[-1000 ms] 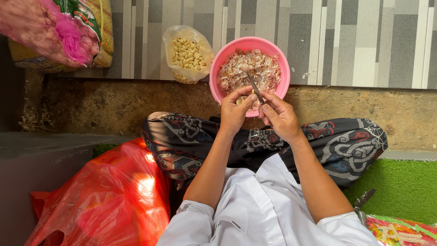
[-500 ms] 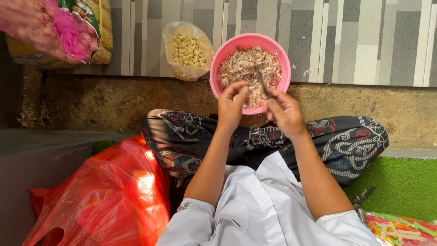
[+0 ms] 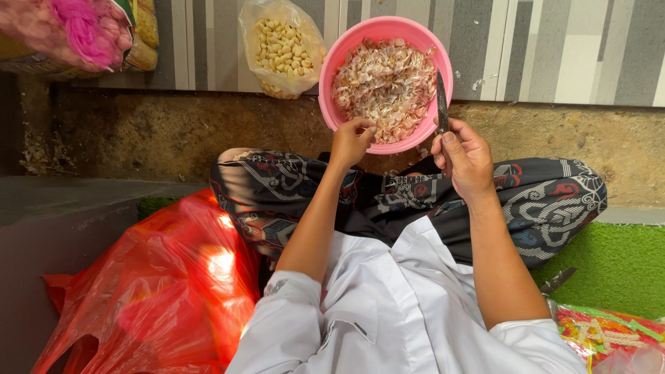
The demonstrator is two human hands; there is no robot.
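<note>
left hand (image 3: 352,140) fingers curled, pinching something small at near rim of pink bowl (image 3: 346,52) of garlic skins. right hand (image 3: 463,154) grips knife (image 3: 441,102), blade over bowl.

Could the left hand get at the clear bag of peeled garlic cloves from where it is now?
Probably yes: the left hand rests at the pink bowl, and nothing visible lies between it and the bag of cloves.

- A round plastic bowl (image 3: 388,31) is seen in pink, filled with pale pink-white papery peels (image 3: 384,79).
- A clear plastic bag (image 3: 282,45) is filled with cream-yellow peeled cloves.
- Black cloth (image 3: 547,197) is patterned with grey and red swirls.
- A crinkled plastic bag (image 3: 152,298) is coloured orange-red.
- A green mat (image 3: 616,260) is shown.
</note>
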